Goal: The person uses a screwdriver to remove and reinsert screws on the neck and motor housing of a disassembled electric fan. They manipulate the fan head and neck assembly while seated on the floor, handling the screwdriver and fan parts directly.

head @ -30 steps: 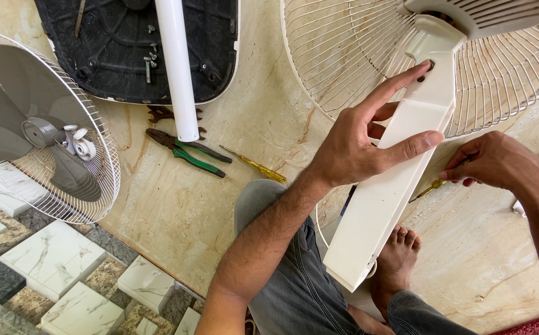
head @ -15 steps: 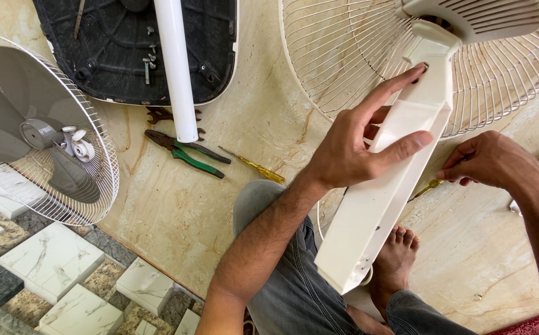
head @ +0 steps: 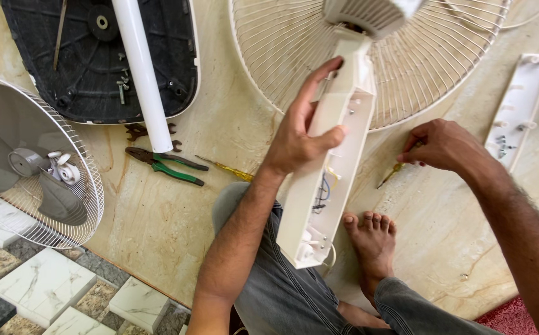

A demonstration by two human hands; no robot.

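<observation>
My left hand [head: 303,133] grips the long white fan neck housing [head: 331,180], tilted so its open side with blue and yellow wires faces me. Its top joins the white motor casing [head: 372,13] in front of the wire fan guard [head: 400,62]. My right hand [head: 446,146] rests on the floor to the right, fingers closed around a yellow-handled screwdriver [head: 392,172] whose tip points down-left. My bare foot [head: 372,245] lies under the housing's lower end.
Green-handled pliers [head: 170,166] and a second yellow screwdriver [head: 229,169] lie on the beige stone floor. A black fan base [head: 77,68] with a white pole [head: 142,74] is top left, a bladed front guard [head: 31,164] at left, and a white cover plate [head: 521,108] with screws at right.
The housing has been rotated in my left hand, so its open wired side now shows. My right hand has dropped slightly toward the floor with the screwdriver.
</observation>
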